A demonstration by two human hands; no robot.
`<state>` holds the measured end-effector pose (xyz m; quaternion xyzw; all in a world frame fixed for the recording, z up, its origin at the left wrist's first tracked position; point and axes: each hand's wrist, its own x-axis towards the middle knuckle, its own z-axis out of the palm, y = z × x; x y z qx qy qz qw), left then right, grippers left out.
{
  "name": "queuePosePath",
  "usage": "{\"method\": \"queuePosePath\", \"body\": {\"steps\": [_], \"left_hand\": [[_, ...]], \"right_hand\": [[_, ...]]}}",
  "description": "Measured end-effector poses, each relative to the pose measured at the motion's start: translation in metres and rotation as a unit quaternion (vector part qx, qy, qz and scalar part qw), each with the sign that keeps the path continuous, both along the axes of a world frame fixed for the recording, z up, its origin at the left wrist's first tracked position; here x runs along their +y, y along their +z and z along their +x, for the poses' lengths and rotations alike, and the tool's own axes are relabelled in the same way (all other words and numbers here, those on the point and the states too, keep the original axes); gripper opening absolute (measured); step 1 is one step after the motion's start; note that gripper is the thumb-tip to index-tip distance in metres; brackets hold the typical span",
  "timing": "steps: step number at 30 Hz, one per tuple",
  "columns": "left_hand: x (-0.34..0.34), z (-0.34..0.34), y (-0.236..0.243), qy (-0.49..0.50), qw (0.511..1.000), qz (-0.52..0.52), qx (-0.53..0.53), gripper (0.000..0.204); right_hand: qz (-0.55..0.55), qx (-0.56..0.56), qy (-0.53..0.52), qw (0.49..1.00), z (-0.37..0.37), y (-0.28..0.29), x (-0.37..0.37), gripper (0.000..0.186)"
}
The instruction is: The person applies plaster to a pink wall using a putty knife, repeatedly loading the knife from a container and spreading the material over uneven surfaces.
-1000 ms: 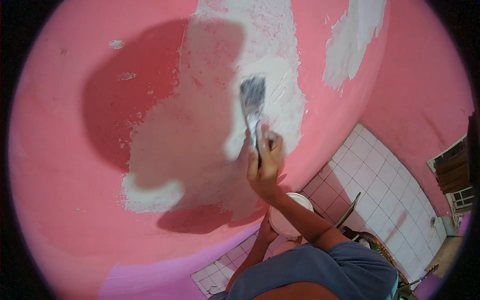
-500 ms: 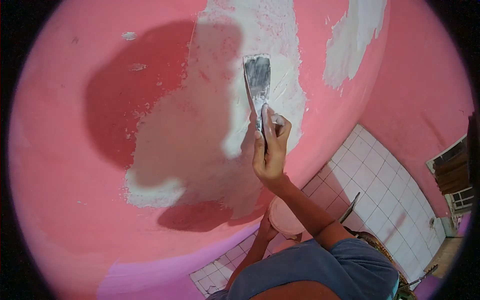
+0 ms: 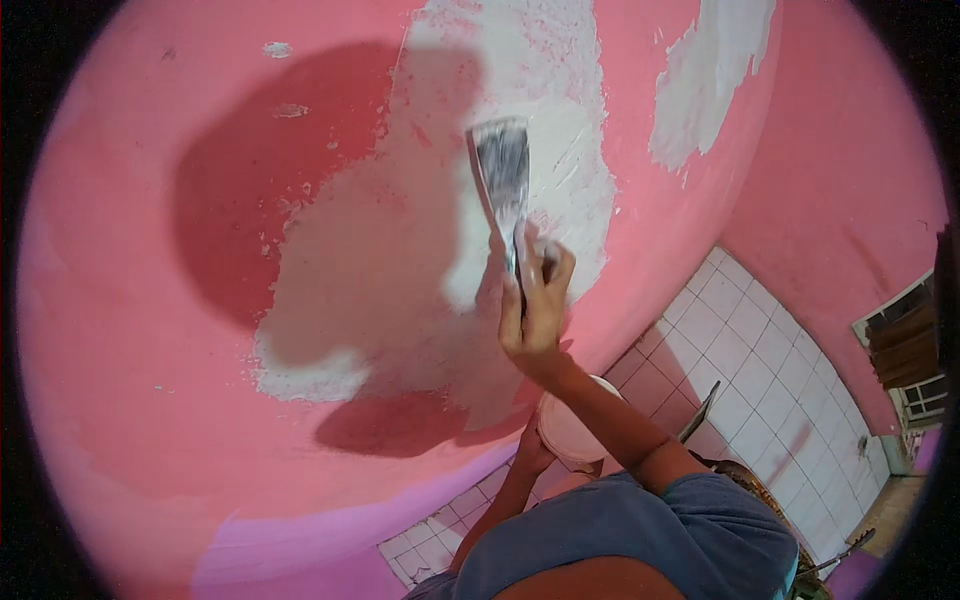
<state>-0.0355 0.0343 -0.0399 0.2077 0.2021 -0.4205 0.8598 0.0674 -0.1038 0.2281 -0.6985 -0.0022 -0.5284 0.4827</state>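
My right hand (image 3: pixel 538 305) grips the handle of a putty knife (image 3: pixel 503 165), its fingers stretched along it toward the blade. The metal blade points up, smeared with white, and lies against a broad patch of whitish filler (image 3: pixel 560 170) on the pink wall. Lower down, my left hand (image 3: pixel 533 450) holds a round, pale pink-looking tub (image 3: pixel 572 432) by its side. My right forearm covers part of the tub, and its contents cannot be made out.
A second filler patch (image 3: pixel 705 90) marks the pink wall (image 3: pixel 110 270) at the upper right. My shadow falls across the left of the large patch. White floor tiles (image 3: pixel 745 340) lie at lower right, near a window (image 3: pixel 915 350) with brown cloth.
The putty knife and my right hand have shifted slightly left and down over the filler, the blade tilting a little left. My left hand keeps the tub in nearly the same place.
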Motion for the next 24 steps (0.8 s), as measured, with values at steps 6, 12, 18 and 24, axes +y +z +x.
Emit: {"method": "queuePosePath", "body": {"steps": [6,12,18,24], "left_hand": [[-0.004,-0.004,0.007,-0.003,1.0,0.024,0.002,0.052],[0.001,-0.005,0.025,-0.002,0.999,0.029,-0.026,0.052],[0.0,-0.003,0.041,-0.038,0.963,0.119,-0.239,0.055],[-0.011,-0.001,0.036,-0.019,0.991,0.003,-0.13,0.055]], "right_hand": [[-0.026,0.067,0.09,0.993,-0.001,-0.04,0.018,0.05],[-0.033,0.023,0.041,0.998,-0.025,-0.119,0.013,0.041],[0.005,0.169,0.123,0.978,0.003,-0.044,-0.112,0.018],[-0.476,0.043,0.043,0.878,0.03,-0.008,-0.17,0.062]]}}
